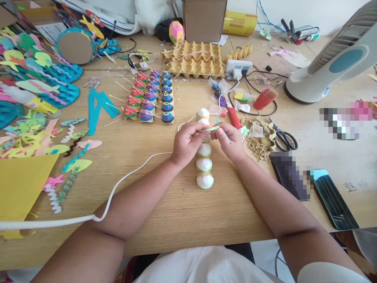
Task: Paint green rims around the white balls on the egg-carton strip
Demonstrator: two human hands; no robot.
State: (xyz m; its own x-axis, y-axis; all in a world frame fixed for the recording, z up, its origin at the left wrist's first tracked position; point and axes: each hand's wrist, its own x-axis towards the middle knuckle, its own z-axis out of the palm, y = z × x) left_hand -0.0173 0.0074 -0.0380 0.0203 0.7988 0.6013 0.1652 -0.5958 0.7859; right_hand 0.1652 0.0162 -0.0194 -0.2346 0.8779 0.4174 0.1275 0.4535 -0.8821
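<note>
Pinching a small green strip (211, 129) from both ends, the left hand (186, 143) and right hand (231, 142) are closed at the fingertips in the centre of the frame, probably to keep so soft a piece controlled. A thin blue stick (229, 140) is tucked in the right fingers, likely so it stays handy. The strip of white domes (204, 165) runs upright through the centre, partly under the hands, probably for close reach; its nearest 3 domes have green rims. In the upper centre-left, 3 painted rows (147, 98) stand apart, perhaps to protect their outstretched pins. Right of centre, a torn carton piece (271, 136) holds short brown bits (257, 147); a clear bag (244, 95) above contains something yellow. The egg trays (200, 59) at upper centre show bare cups.
</note>
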